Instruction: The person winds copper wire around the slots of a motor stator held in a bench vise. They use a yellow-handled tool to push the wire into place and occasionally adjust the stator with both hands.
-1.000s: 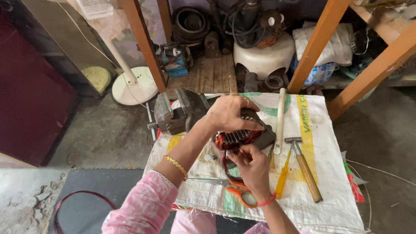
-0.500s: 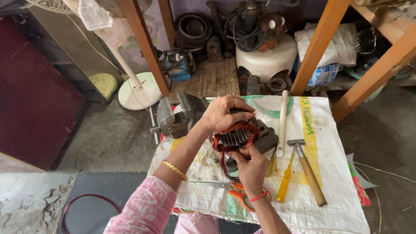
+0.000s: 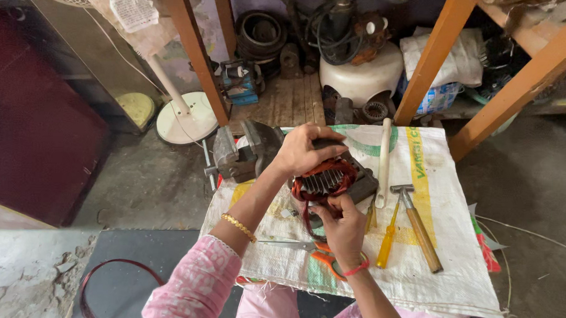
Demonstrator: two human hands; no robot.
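Note:
A motor stator (image 3: 330, 179) with reddish copper windings rests on a white woven sack (image 3: 442, 271) spread on the floor. My left hand (image 3: 305, 150) grips the stator from above at its left side. My right hand (image 3: 342, 228) is under its near edge, fingers pinching the copper wire loops. A grey bench vise (image 3: 240, 152) stands just left of the stator, close to my left wrist.
On the sack lie a hammer (image 3: 418, 225), a yellow-handled screwdriver (image 3: 389, 239), orange-handled scissors (image 3: 312, 252) and a white rod (image 3: 384, 162). Behind are wooden table legs (image 3: 196, 52), a white fan base (image 3: 187, 116), a white tank (image 3: 361, 77) and motor parts.
The view has shifted slightly. My right hand has moved up from the sack to the near edge of the windings; my left hand keeps its grip on the stator.

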